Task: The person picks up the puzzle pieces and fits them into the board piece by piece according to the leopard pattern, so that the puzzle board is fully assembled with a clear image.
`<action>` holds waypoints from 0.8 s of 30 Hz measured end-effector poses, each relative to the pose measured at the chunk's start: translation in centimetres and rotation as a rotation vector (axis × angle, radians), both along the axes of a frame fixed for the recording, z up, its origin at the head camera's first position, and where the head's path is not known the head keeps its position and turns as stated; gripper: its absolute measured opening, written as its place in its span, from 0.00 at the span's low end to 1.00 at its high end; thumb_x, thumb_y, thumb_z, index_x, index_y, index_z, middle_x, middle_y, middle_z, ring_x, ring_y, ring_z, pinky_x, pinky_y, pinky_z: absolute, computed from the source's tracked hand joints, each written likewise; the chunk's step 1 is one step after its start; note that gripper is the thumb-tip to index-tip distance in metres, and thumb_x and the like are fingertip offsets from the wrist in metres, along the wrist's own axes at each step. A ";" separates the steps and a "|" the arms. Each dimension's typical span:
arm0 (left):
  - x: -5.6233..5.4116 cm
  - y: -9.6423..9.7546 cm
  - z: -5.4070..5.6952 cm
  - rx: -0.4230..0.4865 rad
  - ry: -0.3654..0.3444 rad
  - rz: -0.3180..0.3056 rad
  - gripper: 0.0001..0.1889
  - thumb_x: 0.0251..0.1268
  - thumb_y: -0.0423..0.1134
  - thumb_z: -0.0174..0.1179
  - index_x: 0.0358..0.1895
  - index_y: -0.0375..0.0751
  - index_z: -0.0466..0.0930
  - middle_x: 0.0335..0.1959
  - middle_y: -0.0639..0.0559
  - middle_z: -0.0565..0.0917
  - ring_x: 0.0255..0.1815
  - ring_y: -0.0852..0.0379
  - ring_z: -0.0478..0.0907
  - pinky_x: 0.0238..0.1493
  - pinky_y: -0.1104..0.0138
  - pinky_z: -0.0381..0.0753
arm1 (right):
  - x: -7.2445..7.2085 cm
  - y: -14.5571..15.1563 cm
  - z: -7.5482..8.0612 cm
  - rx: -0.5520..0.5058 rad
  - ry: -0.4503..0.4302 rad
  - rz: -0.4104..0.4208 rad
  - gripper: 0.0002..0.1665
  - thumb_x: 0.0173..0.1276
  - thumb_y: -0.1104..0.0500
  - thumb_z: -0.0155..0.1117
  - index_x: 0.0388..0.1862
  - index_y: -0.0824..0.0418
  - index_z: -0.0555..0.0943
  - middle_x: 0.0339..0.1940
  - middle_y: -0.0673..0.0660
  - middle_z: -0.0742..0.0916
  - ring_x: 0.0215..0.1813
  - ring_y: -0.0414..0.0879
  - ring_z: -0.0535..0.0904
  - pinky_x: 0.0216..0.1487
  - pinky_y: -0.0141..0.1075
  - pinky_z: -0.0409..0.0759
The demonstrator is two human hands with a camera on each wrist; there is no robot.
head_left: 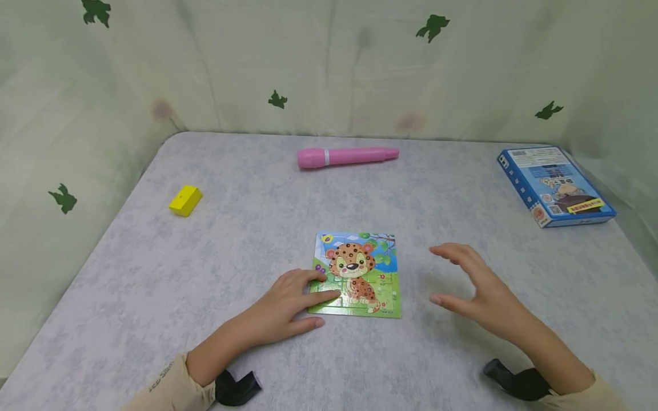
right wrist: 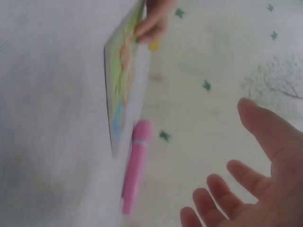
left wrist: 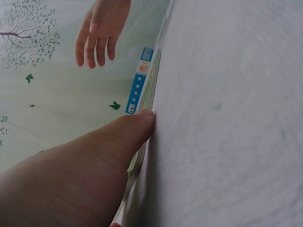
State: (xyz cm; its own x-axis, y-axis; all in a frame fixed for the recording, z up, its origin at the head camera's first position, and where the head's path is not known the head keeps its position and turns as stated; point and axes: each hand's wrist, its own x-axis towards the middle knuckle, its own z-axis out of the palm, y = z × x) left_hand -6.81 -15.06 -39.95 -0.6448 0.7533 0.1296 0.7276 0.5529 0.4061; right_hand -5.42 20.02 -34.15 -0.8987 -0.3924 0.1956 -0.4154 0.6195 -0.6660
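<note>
A square jigsaw puzzle (head_left: pixel 362 274) with a cartoon leopard lies flat on the table, its pieces filling the tray. My left hand (head_left: pixel 290 305) rests over its left edge, index finger reaching onto the lower-left pieces, fingers fairly straight. In the left wrist view the thumb (left wrist: pixel 125 135) lies low by the puzzle's near edge. Off to the right of the puzzle, my right hand (head_left: pixel 485 291) hovers above the table with thumb and fingers spread apart and nothing between them. The right wrist view shows that hand's fingers (right wrist: pixel 220 196) loosely bent.
At the back of the table lies a pink marker-shaped tube (head_left: pixel 354 156). A yellow block (head_left: pixel 186 200) sits at the left. Towards the back right is a blue flat box (head_left: pixel 557 185). A pale curtain (head_left: pixel 349 68) with green bird shapes hangs behind the table (head_left: pixel 247 228).
</note>
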 end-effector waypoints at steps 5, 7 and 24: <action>0.0 0.0 0.1 -0.012 -0.011 0.004 0.25 0.62 0.55 0.52 0.63 0.63 0.65 0.63 0.49 0.60 0.64 0.53 0.53 0.62 0.55 0.49 | 1.5 3.1 0.2 0.025 0.041 -0.142 0.45 0.46 0.63 0.74 0.64 0.55 0.64 0.59 0.53 0.69 0.55 0.42 0.63 0.52 0.29 0.63; 0.0 0.0 0.1 -0.014 -0.012 0.004 0.25 0.62 0.55 0.52 0.63 0.63 0.65 0.63 0.49 0.60 0.64 0.53 0.53 0.62 0.55 0.49 | 2.0 4.3 -0.2 0.014 0.027 -0.180 0.45 0.46 0.64 0.73 0.64 0.57 0.63 0.59 0.55 0.69 0.55 0.37 0.62 0.54 0.32 0.63; 0.0 0.0 0.1 -0.014 -0.019 0.002 0.25 0.61 0.54 0.52 0.63 0.63 0.65 0.63 0.49 0.60 0.63 0.53 0.53 0.62 0.55 0.49 | 1.8 10.1 -4.3 0.196 -0.222 -0.183 0.47 0.50 0.51 0.70 0.65 0.64 0.60 0.58 0.65 0.70 0.55 0.47 0.65 0.47 0.21 0.62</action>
State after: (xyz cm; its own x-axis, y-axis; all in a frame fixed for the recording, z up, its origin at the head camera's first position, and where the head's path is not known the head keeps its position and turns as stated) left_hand -6.81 -15.10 -39.88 -0.6482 0.7539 0.1066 0.7189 0.5598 0.4120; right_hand -3.66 30.16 -38.48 -0.9699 -0.2315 -0.0762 -0.1437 0.7956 -0.5885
